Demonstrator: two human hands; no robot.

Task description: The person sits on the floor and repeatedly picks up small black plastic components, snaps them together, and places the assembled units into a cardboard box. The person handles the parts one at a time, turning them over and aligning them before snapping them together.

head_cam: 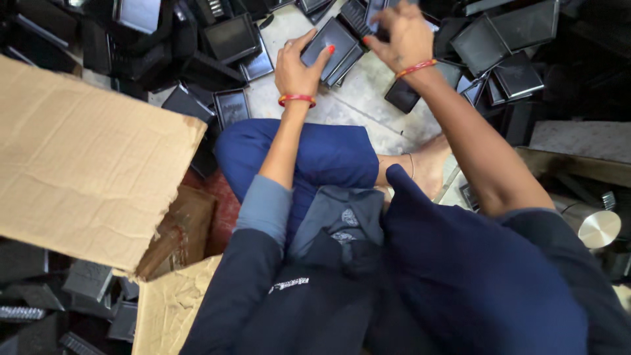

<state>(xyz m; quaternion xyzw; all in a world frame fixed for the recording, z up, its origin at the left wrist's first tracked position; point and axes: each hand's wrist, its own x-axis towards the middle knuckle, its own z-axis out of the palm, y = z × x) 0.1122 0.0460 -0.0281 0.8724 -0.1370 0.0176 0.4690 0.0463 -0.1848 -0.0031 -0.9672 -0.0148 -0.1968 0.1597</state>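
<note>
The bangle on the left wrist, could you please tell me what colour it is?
The bangle on the left hand is red, with a thin gold edge; the head view shows it clearly.

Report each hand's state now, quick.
Left hand: closed on a stack of black trays.
Right hand: fingers curled over dark parts at the pile; whether it grips one cannot be told.
</note>
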